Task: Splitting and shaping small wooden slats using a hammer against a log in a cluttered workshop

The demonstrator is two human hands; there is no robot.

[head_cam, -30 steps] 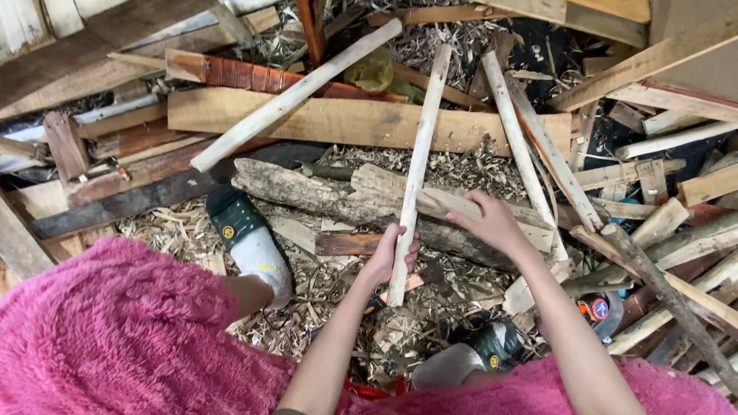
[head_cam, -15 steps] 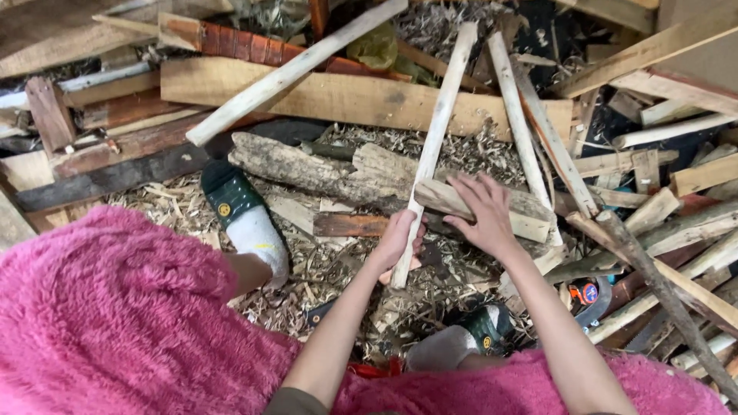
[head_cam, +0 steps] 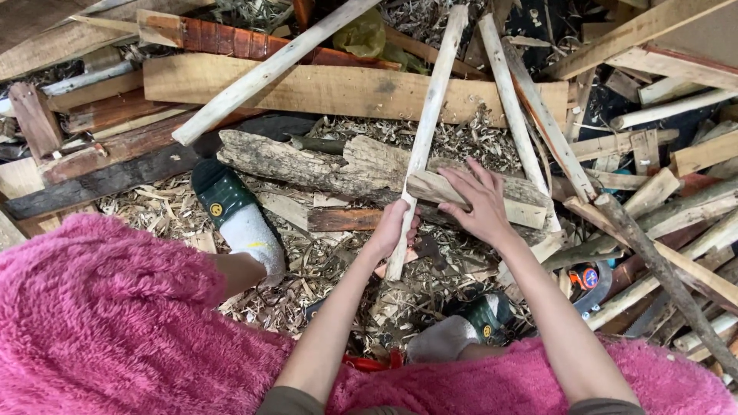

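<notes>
The long pale wooden stick [head_cam: 425, 138] lies slanted over the rough grey log [head_cam: 323, 165], its lower end in the left hand [head_cam: 393, 229], whose fingers are closed around it. Just right of that hand, the right hand [head_cam: 480, 204] lies open and flat, fingers spread, on a short split piece of wood [head_cam: 461, 194] that rests on the log. Wood shavings [head_cam: 338, 261] cover the ground under both hands. Left of the hands is a foot in a green slipper [head_cam: 221, 192]. Beyond the hands is a wide plank [head_cam: 330, 88].
</notes>
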